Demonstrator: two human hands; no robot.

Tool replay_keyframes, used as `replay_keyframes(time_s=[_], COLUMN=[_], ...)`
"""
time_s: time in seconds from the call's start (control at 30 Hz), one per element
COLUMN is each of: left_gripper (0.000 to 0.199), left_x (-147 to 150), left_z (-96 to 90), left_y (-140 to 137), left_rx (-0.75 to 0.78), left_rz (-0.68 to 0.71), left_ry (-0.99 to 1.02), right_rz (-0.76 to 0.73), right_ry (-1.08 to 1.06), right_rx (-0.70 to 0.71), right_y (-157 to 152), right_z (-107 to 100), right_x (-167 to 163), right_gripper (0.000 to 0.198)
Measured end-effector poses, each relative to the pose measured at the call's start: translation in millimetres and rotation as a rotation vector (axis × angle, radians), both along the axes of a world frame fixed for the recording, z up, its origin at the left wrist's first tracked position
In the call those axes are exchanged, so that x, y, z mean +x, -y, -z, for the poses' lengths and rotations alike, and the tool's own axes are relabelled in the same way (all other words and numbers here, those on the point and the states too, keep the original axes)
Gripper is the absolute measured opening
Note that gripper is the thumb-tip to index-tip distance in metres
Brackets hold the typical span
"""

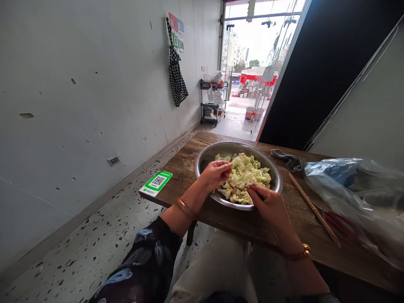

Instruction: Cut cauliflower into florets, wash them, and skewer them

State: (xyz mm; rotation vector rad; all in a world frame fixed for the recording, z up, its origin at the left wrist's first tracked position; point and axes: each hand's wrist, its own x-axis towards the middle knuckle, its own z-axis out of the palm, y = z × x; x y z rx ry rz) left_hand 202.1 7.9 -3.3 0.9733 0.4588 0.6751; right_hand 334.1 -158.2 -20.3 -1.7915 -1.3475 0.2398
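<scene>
A wide steel bowl (pixel 200 162) full of pale cauliflower florets (pixel 244 170) stands on the wooden table. Over its left side is my left hand (pixel 214 174), thumb and forefinger pinched together; whatever lies between them is too small to make out. My right hand (pixel 267 204) reaches over the near right rim, its fingertips closed on a cauliflower floret (pixel 248 184) at the edge of the heap. The two hands are a short way apart, with florets between and below them.
Right of the bowl lie thin wooden sticks (pixel 311 205), red-handled scissors (pixel 339 225), a dark cloth (pixel 287 159) and a large clear plastic bag (pixel 362 189). A green-and-white QR card (pixel 156 183) sits at the left table edge (pixel 186 158). Beyond are a cart (pixel 214 103) and a doorway.
</scene>
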Motion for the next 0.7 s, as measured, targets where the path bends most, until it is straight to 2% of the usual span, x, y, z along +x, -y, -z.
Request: replay_keyframes(time_s=[0.17,0.43,0.7], left_gripper=[0.038,0.035,0.034], left_x=[-0.3,-3.8,-6.9], left_z=[0.5,-2.7,-2.9], left_y=[1.2,4.5,2.9], left_rx=[0.043,0.198,0.223], left_rz=[0.001,-0.087,-0.041], left_ry=[0.004,-0.031,-0.051], right_rz=[0.015,0.015,0.001], right_ry=[0.029,0.049,0.087], right_rx=[-0.014,-0.021,-0.018], right_y=[-1.0,-1.4,0.5], right_z=[0.5,0.0,0.9], right_x=[0.6,-0.7,1.5], right_gripper=[0.034,0.034,0.035])
